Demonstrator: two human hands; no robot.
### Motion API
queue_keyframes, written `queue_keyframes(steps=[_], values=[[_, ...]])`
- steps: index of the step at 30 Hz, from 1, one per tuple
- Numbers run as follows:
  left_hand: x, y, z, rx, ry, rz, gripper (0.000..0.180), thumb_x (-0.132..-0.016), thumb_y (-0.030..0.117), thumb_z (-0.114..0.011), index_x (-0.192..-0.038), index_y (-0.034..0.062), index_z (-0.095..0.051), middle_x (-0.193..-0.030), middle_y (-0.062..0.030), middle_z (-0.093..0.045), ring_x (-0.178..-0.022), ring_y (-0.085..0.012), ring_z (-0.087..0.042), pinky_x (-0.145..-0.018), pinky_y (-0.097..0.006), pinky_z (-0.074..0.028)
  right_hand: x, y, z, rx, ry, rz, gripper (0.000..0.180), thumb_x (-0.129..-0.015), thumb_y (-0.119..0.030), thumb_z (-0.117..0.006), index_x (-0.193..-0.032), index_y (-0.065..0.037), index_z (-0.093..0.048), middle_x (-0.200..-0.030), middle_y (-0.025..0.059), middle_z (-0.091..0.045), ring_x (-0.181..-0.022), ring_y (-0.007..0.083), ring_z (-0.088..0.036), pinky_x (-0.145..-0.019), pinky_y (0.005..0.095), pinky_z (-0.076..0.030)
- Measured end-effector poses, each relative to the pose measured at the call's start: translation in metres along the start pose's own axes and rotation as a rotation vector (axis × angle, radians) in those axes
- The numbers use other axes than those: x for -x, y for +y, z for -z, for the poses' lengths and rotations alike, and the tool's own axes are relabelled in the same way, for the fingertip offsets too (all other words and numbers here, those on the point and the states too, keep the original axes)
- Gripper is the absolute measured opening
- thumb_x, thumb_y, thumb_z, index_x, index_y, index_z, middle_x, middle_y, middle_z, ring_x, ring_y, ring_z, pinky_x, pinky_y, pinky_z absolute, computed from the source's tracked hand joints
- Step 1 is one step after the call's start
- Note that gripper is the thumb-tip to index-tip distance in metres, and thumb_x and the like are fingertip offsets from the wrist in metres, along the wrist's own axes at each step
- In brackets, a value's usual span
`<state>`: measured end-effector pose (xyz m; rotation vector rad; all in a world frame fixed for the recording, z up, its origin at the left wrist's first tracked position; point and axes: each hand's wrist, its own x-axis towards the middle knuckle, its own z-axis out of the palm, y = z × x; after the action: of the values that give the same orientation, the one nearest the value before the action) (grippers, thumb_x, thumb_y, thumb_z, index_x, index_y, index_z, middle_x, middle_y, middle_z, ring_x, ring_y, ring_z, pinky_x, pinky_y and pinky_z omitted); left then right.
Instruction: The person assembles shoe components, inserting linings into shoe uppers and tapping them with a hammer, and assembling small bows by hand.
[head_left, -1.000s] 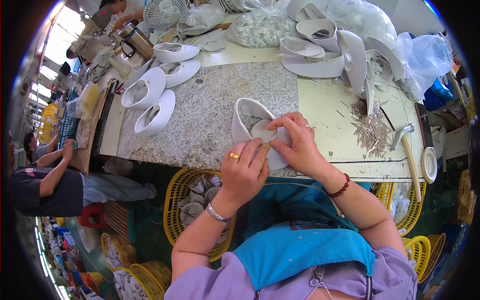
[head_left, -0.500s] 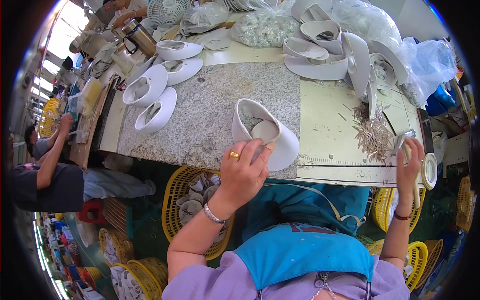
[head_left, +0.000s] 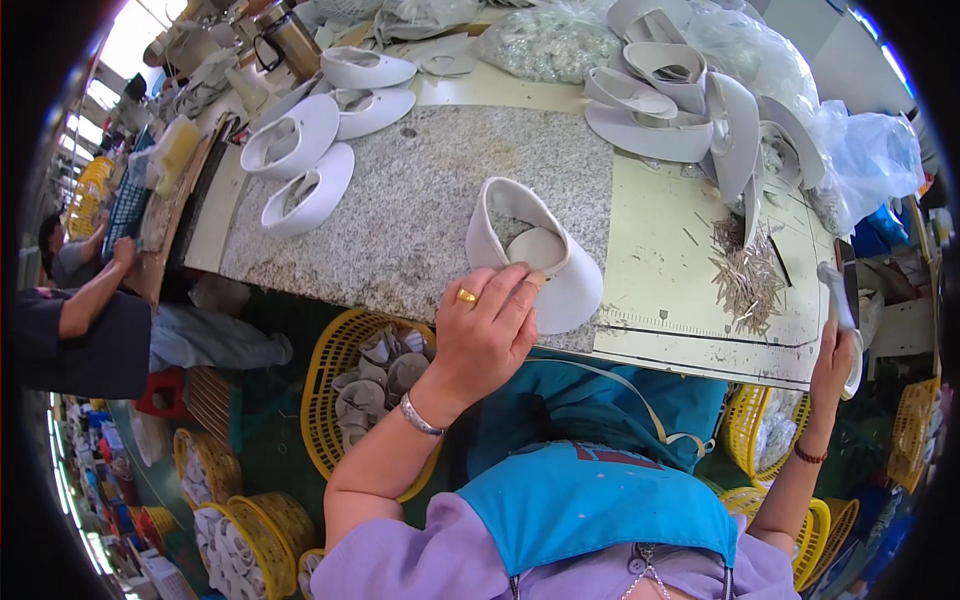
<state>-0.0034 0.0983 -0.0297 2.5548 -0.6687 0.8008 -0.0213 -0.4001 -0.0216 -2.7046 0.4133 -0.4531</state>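
Worktop, cream. Stone slab, inset. White visor, at the slab's near right; best kept flat, steady. Hammer, far right, gripped by the right hand's fingers. Left hand, fingers clasping the visor's band; best clear of the hammer.

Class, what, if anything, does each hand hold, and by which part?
Left hand: a white visor-shaped piece, at the near rim of its opening. Right hand: a hammer, by its handle.
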Motion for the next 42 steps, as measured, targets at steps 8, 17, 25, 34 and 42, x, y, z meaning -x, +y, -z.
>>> queue_keyframes(steps=[8, 17, 25, 34, 42], values=[[0.004, -0.006, -0.002, 0.077, 0.043, 0.1, 0.045, -0.071, 0.011, -0.068, -0.114, 0.0005, -0.061, -0.106, -0.0077, -0.065, -0.094, -0.0261, -0.058, -0.084, -0.038, -0.046, 0.042, -0.214, -0.033, -0.459, -0.38, 0.517, 0.032, -0.094, -0.01, -0.053, -0.122, 0.005, -0.052, -0.091, 0.015, -0.062, -0.077, 0.0261, -0.058, -0.067, 0.0361, -0.045], [0.007, -0.008, -0.005, 0.228, 0.086, 0.244, 0.076, -0.07, 0.017, -0.072, -0.138, -0.0016, -0.042, -0.096, -0.0028, -0.068, -0.094, -0.0208, -0.059, -0.086, -0.035, -0.044, 0.041, -0.277, -0.065, -0.316, -0.559, 0.787, 0.024, -0.091, -0.014, -0.058, -0.108, 0.002, -0.058, -0.073, 0.0214, -0.06, -0.067, 0.0418, -0.059, -0.06, 0.0467, -0.047], [0.005, -0.008, -0.007, 0.203, 0.067, 0.252, 0.077, -0.071, 0.018, -0.072, -0.138, -0.0033, -0.041, -0.095, -0.0051, -0.069, -0.093, -0.0222, -0.059, -0.087, -0.035, -0.043, 0.037, -0.285, -0.059, -0.424, -0.518, 0.83, 0.023, -0.092, -0.015, -0.058, -0.108, 0.001, -0.058, -0.075, 0.0223, -0.061, -0.066, 0.0424, -0.06, -0.06, 0.0473, -0.047], [0.004, -0.007, -0.006, 0.199, 0.062, 0.255, 0.078, -0.07, 0.018, -0.071, -0.138, -0.003, -0.041, -0.095, -0.0042, -0.069, -0.09, -0.0217, -0.059, -0.086, -0.035, -0.043, 0.035, -0.289, -0.058, -0.448, -0.5, 0.863, 0.025, -0.092, -0.016, -0.056, -0.111, 0.001, -0.056, -0.074, 0.0223, -0.06, -0.066, 0.0427, -0.059, -0.059, 0.0473, -0.048], [0.0, -0.007, -0.001, 0.173, 0.018, 0.234, 0.068, -0.067, 0.013, -0.072, -0.13, 0.0, -0.052, -0.097, -0.0045, -0.069, -0.088, -0.0217, -0.059, -0.084, -0.036, -0.047, 0.035, -0.283, -0.055, -0.502, -0.642, 0.633, 0.022, -0.096, -0.016, -0.053, -0.109, 0.001, -0.055, -0.07, 0.0178, -0.057, -0.065, 0.0348, -0.057, -0.063, 0.04, -0.045]])
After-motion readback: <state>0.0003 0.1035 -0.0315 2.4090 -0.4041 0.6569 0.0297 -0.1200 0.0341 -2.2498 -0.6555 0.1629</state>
